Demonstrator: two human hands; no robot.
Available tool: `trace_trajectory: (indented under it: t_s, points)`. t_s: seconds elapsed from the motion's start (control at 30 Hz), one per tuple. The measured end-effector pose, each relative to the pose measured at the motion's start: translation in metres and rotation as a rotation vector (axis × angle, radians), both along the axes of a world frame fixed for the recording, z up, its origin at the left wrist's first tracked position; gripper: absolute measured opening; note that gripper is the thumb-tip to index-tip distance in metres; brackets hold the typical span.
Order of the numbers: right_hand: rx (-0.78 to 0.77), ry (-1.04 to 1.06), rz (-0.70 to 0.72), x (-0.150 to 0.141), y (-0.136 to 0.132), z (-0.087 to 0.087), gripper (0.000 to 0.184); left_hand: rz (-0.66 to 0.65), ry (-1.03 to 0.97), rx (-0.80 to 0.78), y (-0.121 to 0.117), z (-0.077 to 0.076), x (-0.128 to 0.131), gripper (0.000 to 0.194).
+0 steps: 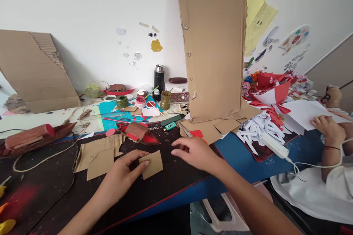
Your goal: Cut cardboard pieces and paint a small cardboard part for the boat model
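Between the thumb and fingers of my left hand (124, 174) is a small square piece of cardboard (154, 167), held just above the dark mat. My right hand (194, 152) hovers to its right, open, fingers slightly bent and apart with nothing between them. Behind that hand lies a pair of scissors (186, 131), its orange handle mostly hidden. Larger cut pieces of cardboard (100, 165) are stacked left of my left hand. A small red and brown model boat (138, 132) sits beyond the two hands, beside a teal lighter (170, 126).
A tall cardboard sheet (215, 51) stands at the back. Paint jars (121, 101) and a black flask (159, 77) are near the wall. White paper strips (257, 130) are heaped at right by a power strip (274, 146). Another person's hand (328, 126) rests on white paper.
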State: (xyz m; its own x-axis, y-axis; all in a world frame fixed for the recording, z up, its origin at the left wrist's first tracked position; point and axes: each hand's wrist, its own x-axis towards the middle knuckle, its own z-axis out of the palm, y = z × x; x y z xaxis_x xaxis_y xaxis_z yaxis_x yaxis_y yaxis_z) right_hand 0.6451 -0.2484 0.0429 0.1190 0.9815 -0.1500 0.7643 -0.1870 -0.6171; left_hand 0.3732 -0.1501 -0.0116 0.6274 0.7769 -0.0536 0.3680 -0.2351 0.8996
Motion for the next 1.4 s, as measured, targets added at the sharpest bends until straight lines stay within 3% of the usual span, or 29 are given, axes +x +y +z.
trace_trajectory:
  t_s: [0.13, 0.33, 0.53, 0.73, 0.83, 0.97, 1.2, 1.4]
  points:
    - [0.033, 0.251, 0.093, -0.029, 0.01, -0.024, 0.025, -0.037, 0.008, 0.065, -0.002, 0.007, 0.005, 0.04]
    - [0.107, 0.299, 0.153, -0.049, 0.023, -0.04, 0.013, -0.043, 0.032, 0.094, 0.003, 0.006, -0.001, 0.036]
    - [0.007, 0.512, 0.082, -0.048, 0.018, -0.052, 0.016, 0.027, 0.041, 0.115, 0.008, 0.005, -0.007, 0.046]
    - [0.01, 0.774, -0.074, -0.034, 0.02, -0.064, 0.027, 0.252, 0.044, 0.282, 0.027, 0.014, -0.023, 0.051]
    - [0.026, 0.845, -0.095, -0.032, 0.022, -0.066, 0.032, 0.286, 0.021, 0.281, 0.031, 0.014, -0.026, 0.053]
    - [0.04, 0.902, -0.08, -0.036, 0.024, -0.067, 0.036, 0.217, 0.066, 0.187, 0.022, 0.011, -0.019, 0.057]
    - [0.091, 0.898, -0.071, -0.043, 0.025, -0.07, 0.031, 0.036, -0.024, -0.167, 0.002, 0.004, -0.001, 0.069]
    - [0.093, 0.797, -0.015, -0.046, 0.023, -0.076, 0.023, -0.037, 0.037, -0.105, 0.006, 0.001, 0.001, 0.053]
